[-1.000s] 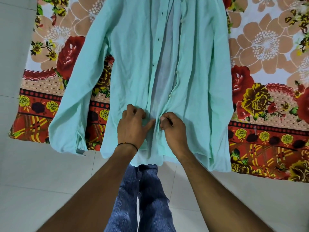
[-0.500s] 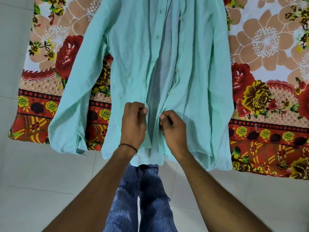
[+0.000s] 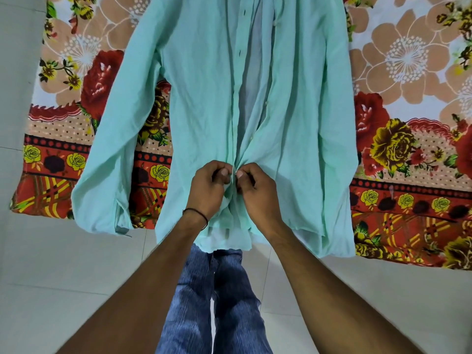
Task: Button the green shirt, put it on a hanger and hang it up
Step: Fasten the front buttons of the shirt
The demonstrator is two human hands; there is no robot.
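Your thumbs now bring the shirt's (image 3: 204, 98) two front edges together low down, where half a second ago a gap lay between them. The shirt lies front up on the flowered sheet (image 3: 408, 72), open above your hands, its hem past the sheet's near edge. Your left hand (image 3: 209, 186) and right hand (image 3: 255, 191) each pinch one edge, fingers curled. A dark band (image 3: 198, 213) circles your left wrist.
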